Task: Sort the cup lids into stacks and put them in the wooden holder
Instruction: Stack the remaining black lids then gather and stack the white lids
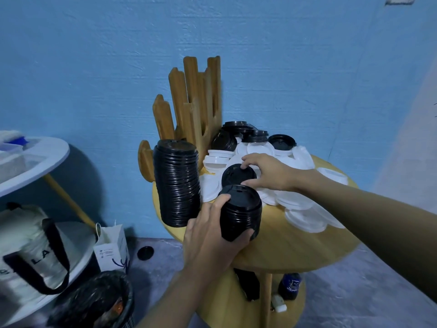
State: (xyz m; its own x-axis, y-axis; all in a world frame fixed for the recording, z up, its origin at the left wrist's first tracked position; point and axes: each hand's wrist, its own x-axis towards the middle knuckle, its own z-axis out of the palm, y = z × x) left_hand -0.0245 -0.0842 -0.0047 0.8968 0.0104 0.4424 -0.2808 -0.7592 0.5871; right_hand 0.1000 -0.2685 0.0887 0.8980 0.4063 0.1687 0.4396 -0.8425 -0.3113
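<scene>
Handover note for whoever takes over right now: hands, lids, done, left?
Left hand grips the short black stack. Right hand pinches a single black lid lying on the white lids.
Done: tall black stack stands beside the wooden holder; in a slot or not, cannot tell.
Left: back black lids, all white lids unsorted, one floor lid.

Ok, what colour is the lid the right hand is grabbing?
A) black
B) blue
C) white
A: the right hand pinches a black lid that lies on top of the white lids.
</scene>
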